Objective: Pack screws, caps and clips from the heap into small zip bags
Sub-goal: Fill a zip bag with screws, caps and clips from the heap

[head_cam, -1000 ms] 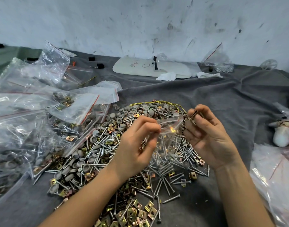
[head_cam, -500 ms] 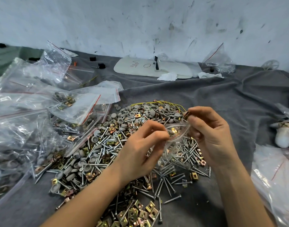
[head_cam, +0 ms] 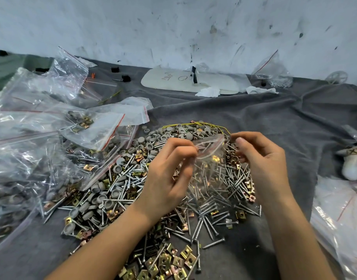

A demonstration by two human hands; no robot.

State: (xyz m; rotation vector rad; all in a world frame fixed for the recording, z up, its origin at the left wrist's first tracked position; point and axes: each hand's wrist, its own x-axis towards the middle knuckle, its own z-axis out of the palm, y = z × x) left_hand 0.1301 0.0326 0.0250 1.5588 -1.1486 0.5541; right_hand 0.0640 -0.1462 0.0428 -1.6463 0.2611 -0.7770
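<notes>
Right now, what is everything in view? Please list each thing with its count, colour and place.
small zip bag: one, clear with red seal line, held over the heap
screws: many, silver, all through the heap
caps: many, grey, far and left part of the heap
clips: many, brass yellow, mostly at the heap's near edge
wire: one, yellow, far edge of the heap
filled zip bags: many, clear, piled at left
cloth: one, grey, under everything
white board: one, with handwriting, far by the wall
left hand: one, fingers pinch the bag's top left
right hand: one, fingers pinch the bag's top right
</notes>
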